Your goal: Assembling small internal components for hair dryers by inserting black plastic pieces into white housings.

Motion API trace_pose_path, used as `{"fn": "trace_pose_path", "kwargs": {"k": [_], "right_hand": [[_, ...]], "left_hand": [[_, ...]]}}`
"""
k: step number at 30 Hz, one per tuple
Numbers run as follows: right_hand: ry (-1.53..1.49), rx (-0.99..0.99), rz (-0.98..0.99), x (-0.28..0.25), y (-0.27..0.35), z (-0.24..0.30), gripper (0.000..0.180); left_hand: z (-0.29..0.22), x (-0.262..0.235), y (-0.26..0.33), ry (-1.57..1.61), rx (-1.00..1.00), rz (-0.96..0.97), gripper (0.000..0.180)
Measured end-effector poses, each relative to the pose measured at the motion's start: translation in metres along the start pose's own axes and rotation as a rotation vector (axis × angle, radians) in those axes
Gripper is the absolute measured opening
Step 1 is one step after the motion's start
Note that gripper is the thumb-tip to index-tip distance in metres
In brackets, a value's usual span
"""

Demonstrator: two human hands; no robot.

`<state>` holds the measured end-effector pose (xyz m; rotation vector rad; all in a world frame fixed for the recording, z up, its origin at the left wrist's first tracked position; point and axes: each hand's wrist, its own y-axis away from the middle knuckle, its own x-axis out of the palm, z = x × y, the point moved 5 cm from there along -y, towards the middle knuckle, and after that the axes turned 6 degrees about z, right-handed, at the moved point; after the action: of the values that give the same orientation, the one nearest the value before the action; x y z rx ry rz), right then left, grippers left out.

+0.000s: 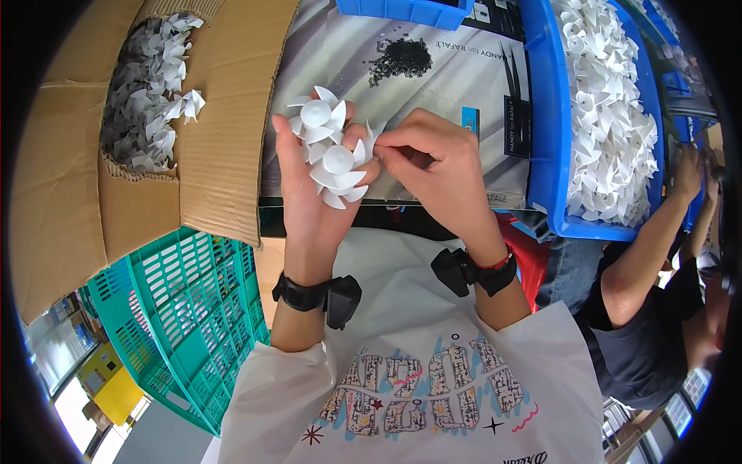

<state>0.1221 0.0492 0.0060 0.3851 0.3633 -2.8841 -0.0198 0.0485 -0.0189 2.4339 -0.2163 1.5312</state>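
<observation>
My left hand (313, 193) is closed around a few white plastic fan blades, palm turned up. One fan blade (315, 114) sits by the fingertips, and a second fan blade (338, 161) lies just below it. Part of another white blade (372, 137) shows edge-on beside the left fingers. There my right hand (437, 158) meets it, thumb and index finger pinched together. Whatever lies between those fingertips is too small or hidden to make out. Beyond both hands, a pile of small black rings (402, 59) rests on the printed work surface (340, 46).
At the left stands an open cardboard box (220, 100) with many white fan blades (151, 93). A blue bin (550, 139) full of fan blades is on the right, and tweezers (512, 77) lie beside it. Below left is a green crate (185, 309); another person's arm (641, 247) reaches in at far right.
</observation>
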Motion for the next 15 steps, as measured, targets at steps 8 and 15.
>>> {"fn": "trace_pose_path", "kwargs": {"k": [8, 15], "right_hand": [[-0.295, 0.074, -0.050, -0.015, -0.006, -0.016, 0.014], [-1.395, -0.077, -0.046, -0.058, -0.024, -0.019, 0.023]], "left_hand": [[-0.001, 0.001, 0.001, 0.349, -0.061, 0.026, 0.050], [-0.006, 0.002, -0.002, 0.573, -0.105, 0.102, 0.046]]}}
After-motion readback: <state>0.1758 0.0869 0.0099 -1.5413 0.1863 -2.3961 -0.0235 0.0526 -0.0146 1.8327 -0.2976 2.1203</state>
